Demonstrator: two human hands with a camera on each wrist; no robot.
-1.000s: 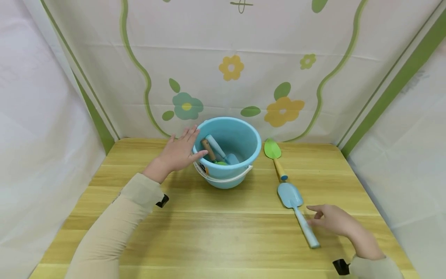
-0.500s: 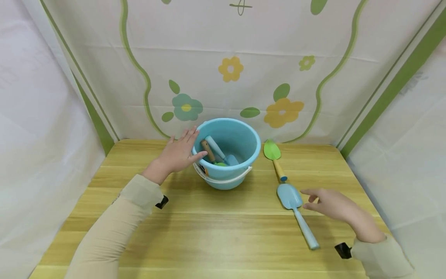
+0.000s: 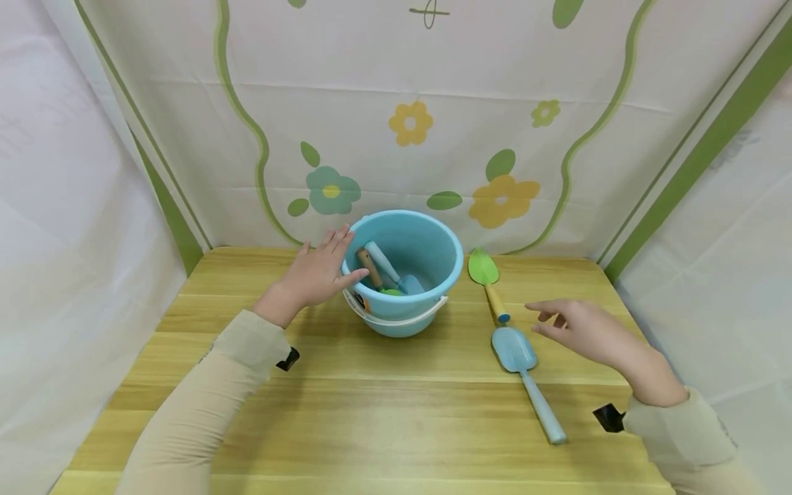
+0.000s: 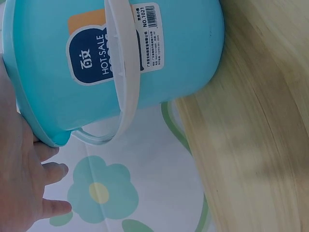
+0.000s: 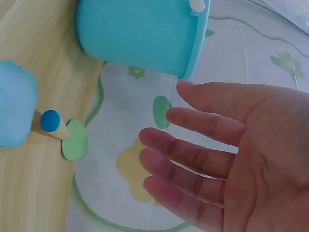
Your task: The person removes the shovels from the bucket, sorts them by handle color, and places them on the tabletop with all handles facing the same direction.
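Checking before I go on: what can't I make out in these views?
- Tool heads in the bucket: head view, hidden by its front wall.
- Label's small print: left wrist view, too small.
- Blue trowel: right wrist view, cut off by the left edge.
- Left hand: left wrist view, mostly cut off.

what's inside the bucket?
In the bucket: a wooden-handled tool, a light blue-handled tool ending in a blue blade, and something green. The near wall hides their lower ends and the bottom.
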